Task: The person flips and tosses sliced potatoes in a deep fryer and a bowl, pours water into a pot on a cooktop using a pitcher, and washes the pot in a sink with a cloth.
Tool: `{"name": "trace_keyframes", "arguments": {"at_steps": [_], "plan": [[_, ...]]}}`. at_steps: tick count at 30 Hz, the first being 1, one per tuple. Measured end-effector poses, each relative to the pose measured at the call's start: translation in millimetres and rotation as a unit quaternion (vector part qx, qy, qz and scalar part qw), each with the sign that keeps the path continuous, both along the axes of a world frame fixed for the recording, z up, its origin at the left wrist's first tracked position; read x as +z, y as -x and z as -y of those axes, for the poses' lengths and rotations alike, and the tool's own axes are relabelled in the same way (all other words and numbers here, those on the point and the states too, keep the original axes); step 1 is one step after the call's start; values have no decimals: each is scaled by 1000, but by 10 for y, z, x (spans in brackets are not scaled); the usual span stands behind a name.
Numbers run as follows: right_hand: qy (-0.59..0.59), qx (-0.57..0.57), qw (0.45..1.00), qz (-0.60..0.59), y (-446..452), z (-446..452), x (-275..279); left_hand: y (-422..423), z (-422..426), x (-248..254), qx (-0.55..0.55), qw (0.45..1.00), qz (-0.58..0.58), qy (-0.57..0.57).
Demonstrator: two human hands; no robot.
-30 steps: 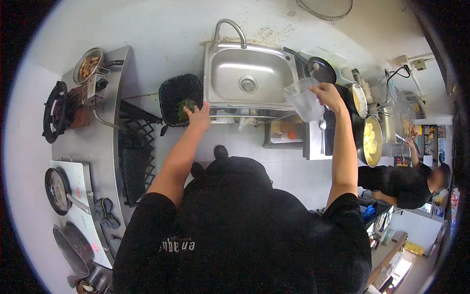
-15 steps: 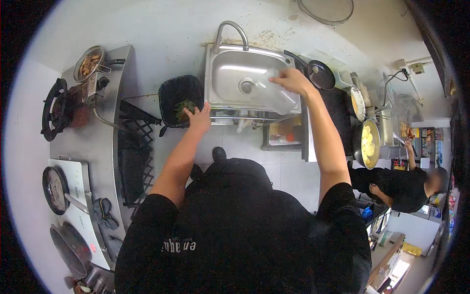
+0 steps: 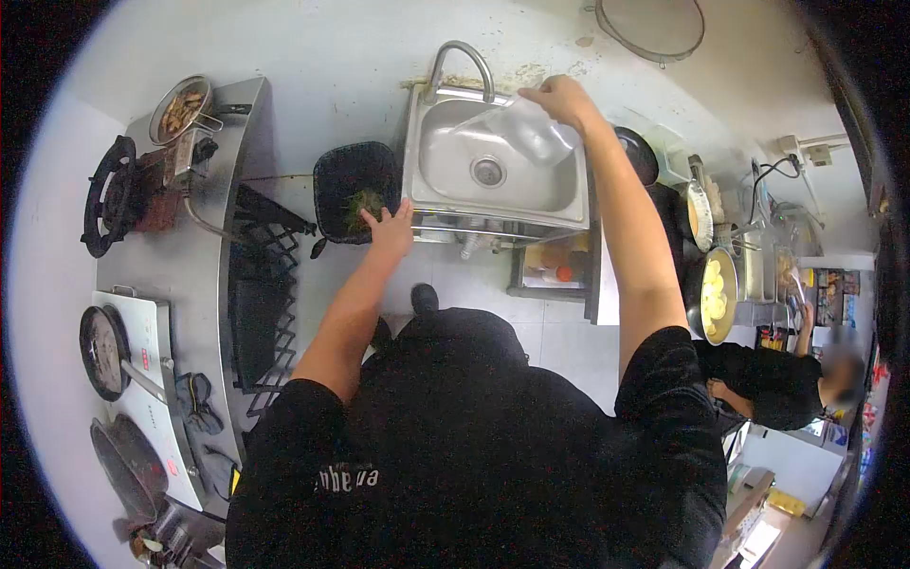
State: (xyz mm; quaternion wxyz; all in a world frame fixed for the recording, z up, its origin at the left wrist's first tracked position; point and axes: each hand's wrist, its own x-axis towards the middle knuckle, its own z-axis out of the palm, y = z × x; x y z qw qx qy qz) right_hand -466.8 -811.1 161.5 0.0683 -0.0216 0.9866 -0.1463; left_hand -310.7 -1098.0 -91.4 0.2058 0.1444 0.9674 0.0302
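My right hand [image 3: 561,100] is closed on a clear plastic bag [image 3: 538,133], which hangs over the steel sink [image 3: 580,204] near its right back corner. The bag is thin and see-through, and I make out nothing inside it. To the left of the sink stands a black bin [image 3: 330,175] with green leafy scraps [image 3: 363,207] in it. My left hand [image 3: 387,229] is spread over the bin's near right edge, beside the sink's front left corner. Its fingertips reach to the scraps; whether they touch them I cannot tell.
A curved faucet [image 3: 462,52] rises behind the sink. On the left, a steel counter [image 3: 213,270] carries a gas burner [image 3: 112,194] and a pan [image 3: 104,353]. At right sit a black pan [image 3: 637,155] and a bowl of yellow pieces [image 3: 713,296]. A co-worker [image 3: 773,379] stands beyond.
My right hand has lifted the bag up and back, from the sink's front right toward its back edge. My left hand stays nearly in place at the bin. The view has shifted slightly.
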Motion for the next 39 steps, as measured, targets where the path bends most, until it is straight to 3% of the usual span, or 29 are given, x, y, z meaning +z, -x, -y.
{"name": "trace_keyframes", "arguments": {"at_steps": [8,21,27,33,39], "plan": [[-28,-41,996,-68,234,-667,82,-2,-38,23,16,1000,12,10],[-129,-68,988,54,-57,-1372,89,11,-86,-11,11,999,0,39],[-139,-20,984,110,-248,-1169,65,11,-105,-9,23,999,8,28],[-239,125,963,21,-151,-1124,-264,-9,-129,-9,45,999,6,16],[-209,0,976,63,-144,-959,-23,-323,57,173,65,996,18,-60]]}}
